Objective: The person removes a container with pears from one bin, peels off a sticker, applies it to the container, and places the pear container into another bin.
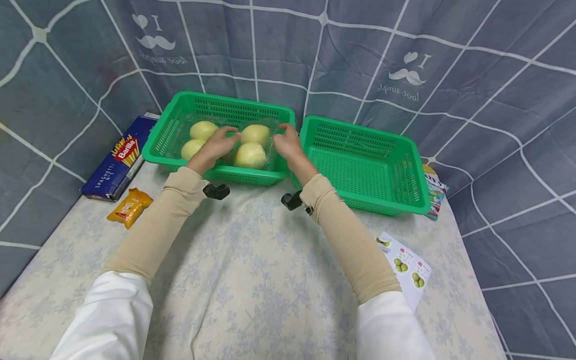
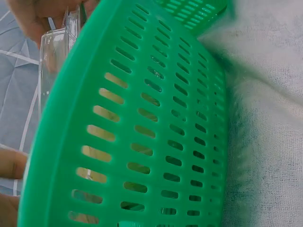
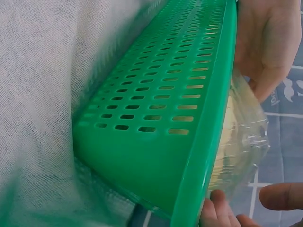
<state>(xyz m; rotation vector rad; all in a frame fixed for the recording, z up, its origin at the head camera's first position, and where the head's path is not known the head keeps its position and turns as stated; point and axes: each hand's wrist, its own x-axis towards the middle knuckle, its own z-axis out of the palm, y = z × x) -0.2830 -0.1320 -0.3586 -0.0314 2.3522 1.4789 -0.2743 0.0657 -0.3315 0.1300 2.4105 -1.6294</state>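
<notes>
A clear plastic fruit pack (image 1: 249, 155) with several pale yellow round fruits lies in the left green basket (image 1: 234, 176). My left hand (image 1: 219, 142) reaches over the basket's near wall and grips the pack near its middle. My right hand (image 1: 286, 143) grips the pack's right end, beside the basket's right wall. In the left wrist view the fingers (image 2: 38, 19) pinch the clear pack (image 2: 54, 47) behind the basket's wall (image 2: 142, 132). In the right wrist view the right hand (image 3: 267, 42) holds the clear pack (image 3: 241, 142) just inside the basket's rim (image 3: 213, 118).
A second green basket (image 1: 360, 165) stands just to the right. A blue spaghetti box (image 1: 121, 157) and a yellow snack packet (image 1: 130, 206) lie at the left. A printed leaflet (image 1: 407, 265) and a colourful packet (image 1: 434, 195) lie at the right. A patterned cloth (image 1: 252, 280) covers the table.
</notes>
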